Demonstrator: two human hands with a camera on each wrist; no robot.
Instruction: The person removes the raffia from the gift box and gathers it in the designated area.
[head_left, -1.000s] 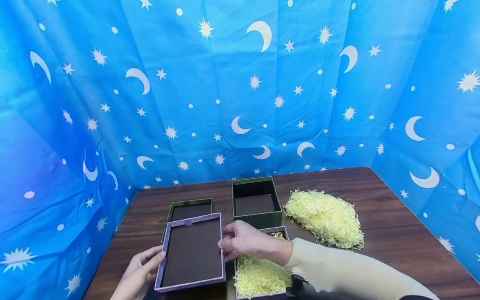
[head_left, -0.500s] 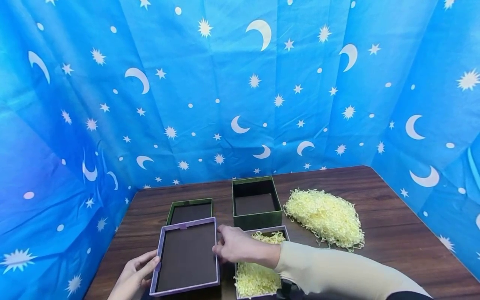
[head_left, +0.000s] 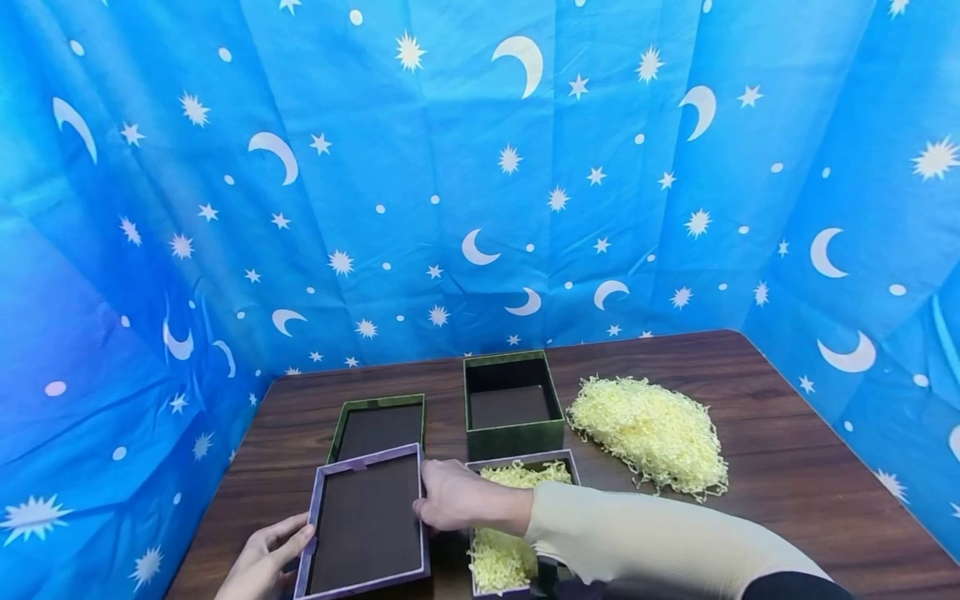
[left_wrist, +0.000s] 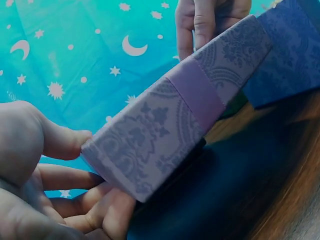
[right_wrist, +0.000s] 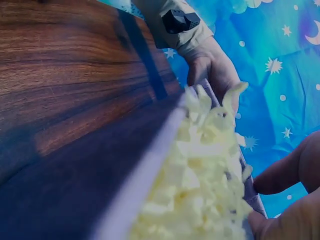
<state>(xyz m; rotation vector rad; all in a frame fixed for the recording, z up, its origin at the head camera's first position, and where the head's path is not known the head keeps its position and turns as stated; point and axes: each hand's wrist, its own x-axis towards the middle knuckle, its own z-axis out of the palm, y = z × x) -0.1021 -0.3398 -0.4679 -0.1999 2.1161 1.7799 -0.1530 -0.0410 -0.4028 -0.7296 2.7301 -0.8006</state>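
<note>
Both hands are on the purple lid, which lies hollow side up at the near left of the surface. The left hand grips its left side, thumb on the wall and fingers tucked under; the right hand pinches the opposite wall. The step in hand looks like moving the lid beside the purple box, which holds yellow shreds. If it is to be set down, the next move calls for lowering it level, then freeing the fingers under it.

Room is tight here: the lid overlaps the near part of the green lid in the head view — whether they touch, I cannot tell — and the right forearm crosses the filled box. The green box stands just behind that box. Wider bare surface lies right of the loose heap.
</note>
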